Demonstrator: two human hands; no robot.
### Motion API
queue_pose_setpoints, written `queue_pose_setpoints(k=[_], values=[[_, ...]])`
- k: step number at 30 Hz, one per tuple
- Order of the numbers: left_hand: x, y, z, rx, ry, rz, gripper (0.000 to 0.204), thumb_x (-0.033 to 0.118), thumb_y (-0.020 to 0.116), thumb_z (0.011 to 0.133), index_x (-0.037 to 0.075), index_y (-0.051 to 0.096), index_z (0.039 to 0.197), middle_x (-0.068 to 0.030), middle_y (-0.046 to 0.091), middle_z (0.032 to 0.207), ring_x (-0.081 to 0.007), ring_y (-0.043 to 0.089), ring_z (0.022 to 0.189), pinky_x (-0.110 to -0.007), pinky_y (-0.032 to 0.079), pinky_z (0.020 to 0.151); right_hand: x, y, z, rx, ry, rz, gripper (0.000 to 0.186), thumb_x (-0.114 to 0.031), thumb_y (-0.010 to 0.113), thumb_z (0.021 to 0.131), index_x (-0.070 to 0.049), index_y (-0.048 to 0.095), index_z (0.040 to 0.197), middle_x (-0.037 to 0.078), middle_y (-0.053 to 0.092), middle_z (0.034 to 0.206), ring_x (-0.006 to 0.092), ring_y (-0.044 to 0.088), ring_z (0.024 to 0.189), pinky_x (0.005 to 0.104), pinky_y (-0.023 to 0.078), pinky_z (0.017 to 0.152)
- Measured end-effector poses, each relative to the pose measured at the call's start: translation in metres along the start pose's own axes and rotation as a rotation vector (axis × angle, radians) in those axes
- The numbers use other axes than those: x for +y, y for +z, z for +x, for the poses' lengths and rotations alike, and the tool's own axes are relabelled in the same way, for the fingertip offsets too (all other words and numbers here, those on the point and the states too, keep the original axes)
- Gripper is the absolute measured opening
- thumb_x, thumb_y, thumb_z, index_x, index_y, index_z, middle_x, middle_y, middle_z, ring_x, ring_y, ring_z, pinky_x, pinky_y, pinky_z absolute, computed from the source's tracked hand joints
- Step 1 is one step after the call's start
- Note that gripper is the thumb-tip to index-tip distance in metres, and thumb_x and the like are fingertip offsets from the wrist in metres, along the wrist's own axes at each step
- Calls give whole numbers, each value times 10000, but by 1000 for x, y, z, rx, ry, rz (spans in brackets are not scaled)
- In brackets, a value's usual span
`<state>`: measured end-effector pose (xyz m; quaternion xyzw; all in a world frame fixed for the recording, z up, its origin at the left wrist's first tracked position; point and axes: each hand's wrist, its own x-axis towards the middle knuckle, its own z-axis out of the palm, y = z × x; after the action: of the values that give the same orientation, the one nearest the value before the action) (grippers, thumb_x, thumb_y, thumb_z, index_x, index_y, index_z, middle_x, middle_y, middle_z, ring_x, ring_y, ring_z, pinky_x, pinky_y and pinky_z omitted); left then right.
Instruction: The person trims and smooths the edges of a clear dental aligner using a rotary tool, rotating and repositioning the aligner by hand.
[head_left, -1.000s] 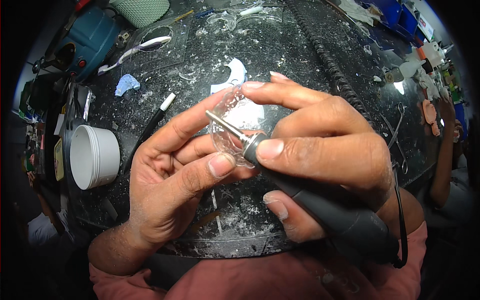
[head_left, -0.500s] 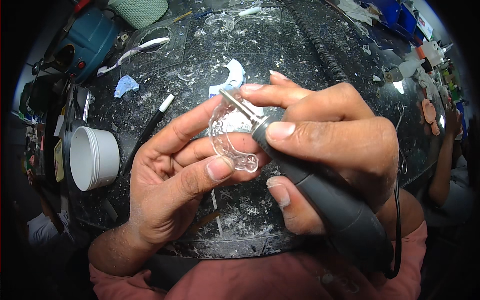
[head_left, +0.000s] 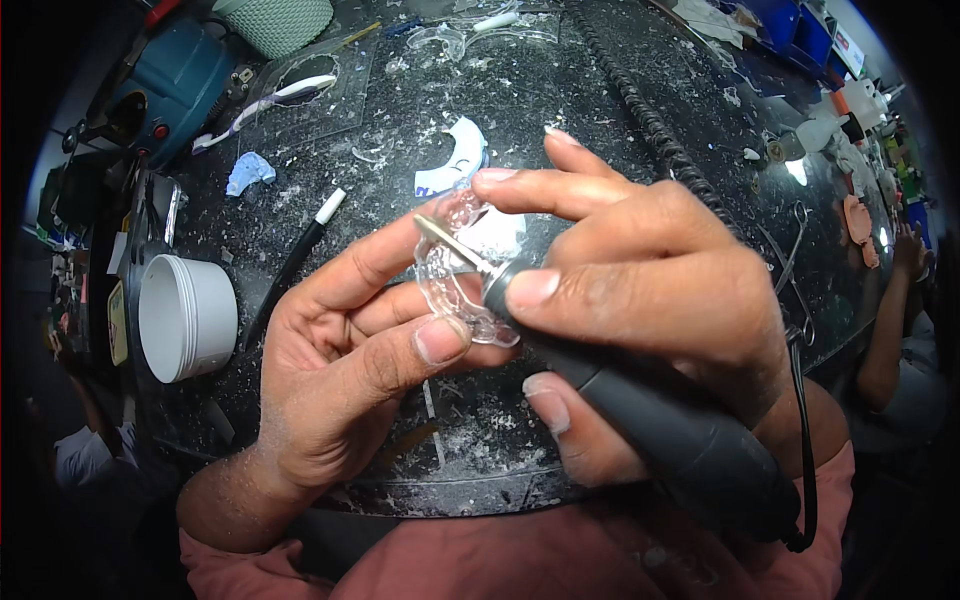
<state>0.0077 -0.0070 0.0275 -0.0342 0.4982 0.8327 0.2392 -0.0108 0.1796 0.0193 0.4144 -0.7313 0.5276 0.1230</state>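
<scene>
Between thumb and fingers, my left hand [head_left: 350, 350] holds a clear plastic dental aligner [head_left: 432, 280], curved like an arch with tooth shapes. My right hand [head_left: 660, 270] is wrapped round a black rotary handpiece [head_left: 640, 410], its cord hanging at the right. A metal bur [head_left: 455, 240] sticks out of its nose and lies across the upper part of the aligner; I cannot tell whether they touch. My right index fingertip rests at the aligner's upper end. Just beyond the hands lies a pale blue dental model [head_left: 460, 155] with dark markings.
Left are a white tub [head_left: 188, 318], a black marker [head_left: 300, 255], a blue model piece [head_left: 250, 173], a toothbrush [head_left: 265, 105] and a teal machine [head_left: 175, 85]. Clear plastic offcuts lie at the back. A coiled cable [head_left: 640, 110] and scissors [head_left: 790, 250] are right. Another person's arm [head_left: 890, 320] shows far right.
My right hand has shifted the handpiece slightly left and down. The bur now slants more flatly, its tip further left on the aligner. My left hand has barely moved.
</scene>
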Motion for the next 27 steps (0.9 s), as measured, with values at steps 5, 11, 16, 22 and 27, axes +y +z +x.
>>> queue_pose_setpoints(k=[5, 11, 16, 22, 27], values=[[-1, 0, 1, -13, 44, 30, 606, 35, 581, 748, -40, 285, 1272, -174, 447, 1191, -239, 512, 1048, -358, 434, 891, 3, 0, 0, -15, -23, 40, 305, -122, 661, 668, -50, 569, 949, 84, 518, 865, 384, 521, 1011, 543, 239, 981], [-2, -1, 1, -27, 40, 26, 574, 36, 580, 755, -50, 313, 1256, -173, 456, 1192, -239, 515, 1042, -359, 422, 898, 0, -4, 3, -106, 0, -37, 265, -131, 637, 673, -77, 590, 928, 64, 527, 829, 381, 511, 1030, 564, 199, 988], [-2, -2, -2, 6, 61, 144, 607, 52, 630, 739, -69, 322, 1248, -160, 469, 1195, -214, 500, 1065, -336, 383, 917, 4, 4, 1, 22, -15, 12, 237, -123, 627, 687, -58, 573, 909, 82, 519, 826, 378, 530, 994, 561, 239, 972], [-3, -1, -3, 12, 86, 139, 630, 22, 642, 721, -71, 317, 1251, -160, 447, 1226, -208, 485, 1086, -332, 367, 931, 7, 3, 1, 9, -127, -15, 353, -77, 626, 694, -37, 464, 1005, 116, 496, 853, 374, 558, 943, 545, 304, 943], [-7, -7, -4, 14, 113, 178, 620, 9, 630, 724, -66, 318, 1254, -164, 428, 1247, -208, 473, 1102, -328, 348, 948, 3, 4, 3, 35, -82, 13, 359, -82, 630, 692, -44, 456, 1004, 118, 497, 855, 368, 561, 936, 529, 317, 942]])
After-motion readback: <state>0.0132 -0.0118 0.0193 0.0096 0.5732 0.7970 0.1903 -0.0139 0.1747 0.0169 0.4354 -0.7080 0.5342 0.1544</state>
